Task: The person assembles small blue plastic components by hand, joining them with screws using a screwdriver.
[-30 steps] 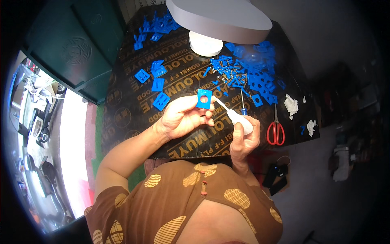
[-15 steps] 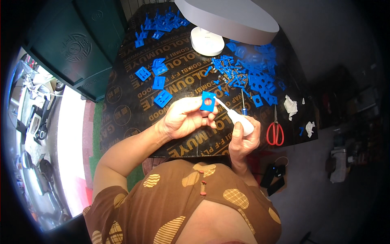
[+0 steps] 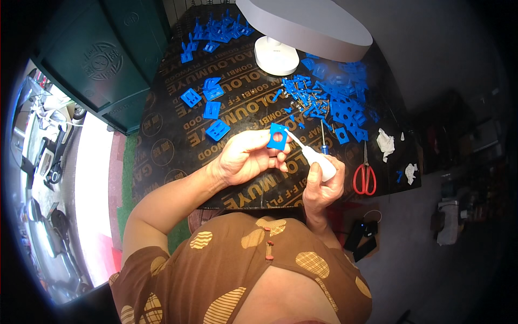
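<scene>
My left hand (image 3: 245,158) holds a small blue plastic piece (image 3: 278,136) with a round hole, pinched between thumb and fingers above the near part of the dark printed board (image 3: 178,135). My right hand (image 3: 322,189) grips a white squeeze tube (image 3: 315,156) whose thin nozzle points up and left and touches the blue piece's right edge. Both hands are close together over the board's front edge.
Several blue plastic pieces (image 3: 213,110) lie to the left and a large heap (image 3: 337,102) to the right. A blue-handled screwdriver (image 3: 324,139), red scissors (image 3: 365,175), crumpled white tissue (image 3: 385,142) and a white lamp base (image 3: 276,55) stand nearby. Green metal door (image 3: 102,59) at left.
Both hands have shifted slightly, staying together. The blue piece has turned a little in my left hand, and the tube's nozzle remains against it.
</scene>
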Tool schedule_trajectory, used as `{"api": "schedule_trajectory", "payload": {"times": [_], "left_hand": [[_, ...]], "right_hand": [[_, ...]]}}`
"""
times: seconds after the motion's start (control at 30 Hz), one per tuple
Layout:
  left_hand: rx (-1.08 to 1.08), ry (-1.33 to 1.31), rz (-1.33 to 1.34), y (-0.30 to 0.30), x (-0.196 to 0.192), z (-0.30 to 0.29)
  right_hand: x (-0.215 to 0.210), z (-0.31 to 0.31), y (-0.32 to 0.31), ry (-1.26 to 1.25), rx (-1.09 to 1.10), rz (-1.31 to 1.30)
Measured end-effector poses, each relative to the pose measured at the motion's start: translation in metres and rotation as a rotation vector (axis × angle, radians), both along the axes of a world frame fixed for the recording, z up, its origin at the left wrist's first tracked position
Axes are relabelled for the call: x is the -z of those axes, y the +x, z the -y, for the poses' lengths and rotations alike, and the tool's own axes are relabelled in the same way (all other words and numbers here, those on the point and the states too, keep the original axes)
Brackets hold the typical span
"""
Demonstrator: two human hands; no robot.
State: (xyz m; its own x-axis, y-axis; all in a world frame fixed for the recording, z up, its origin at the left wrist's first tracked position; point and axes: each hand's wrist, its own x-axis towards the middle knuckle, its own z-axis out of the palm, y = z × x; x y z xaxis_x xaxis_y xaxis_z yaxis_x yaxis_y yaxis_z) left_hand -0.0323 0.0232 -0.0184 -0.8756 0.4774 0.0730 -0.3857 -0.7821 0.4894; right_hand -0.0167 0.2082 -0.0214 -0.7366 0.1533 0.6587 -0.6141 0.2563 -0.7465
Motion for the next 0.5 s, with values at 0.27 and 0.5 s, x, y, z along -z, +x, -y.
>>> {"api": "schedule_trajectory", "payload": {"times": [0.27,0.5], "left_hand": [[-0.005,-0.006,0.013,0.0,0.0015,-0.0001],[0.009,-0.003,0.02,0.0002,-0.0002,-0.0002]], "right_hand": [[0.0043,-0.0015,-0.0008,-0.014,-0.008,-0.007],[0.0017,-0.001,-0.0002,-0.036,0.001,-0.011]]}}
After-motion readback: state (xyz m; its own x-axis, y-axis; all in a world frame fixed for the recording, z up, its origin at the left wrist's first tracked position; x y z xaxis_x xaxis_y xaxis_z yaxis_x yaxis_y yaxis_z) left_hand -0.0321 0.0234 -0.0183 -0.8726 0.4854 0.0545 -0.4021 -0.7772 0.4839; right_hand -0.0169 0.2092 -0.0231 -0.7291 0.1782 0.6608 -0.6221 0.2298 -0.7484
